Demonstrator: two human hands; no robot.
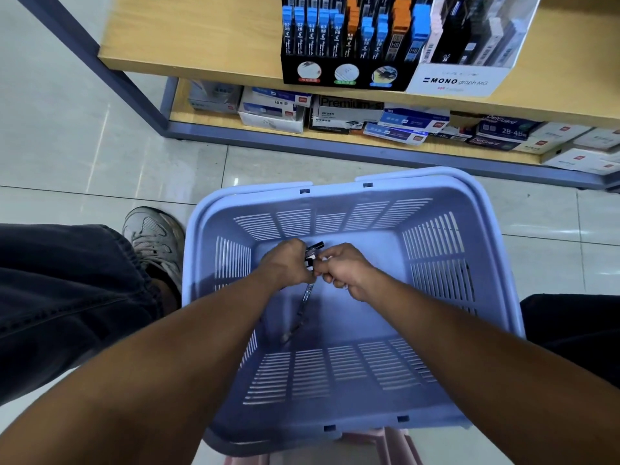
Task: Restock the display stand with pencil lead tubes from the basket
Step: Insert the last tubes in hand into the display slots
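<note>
Reaching into the lavender basket (476, 209), left hand (285, 263) and right hand (345, 268) each hold a narrow grip on black pencil lead tubes (312, 255) above its floor. Another tube (303, 307) lies below. Display stand (342, 73) sits on the shelf (188, 35).
</note>
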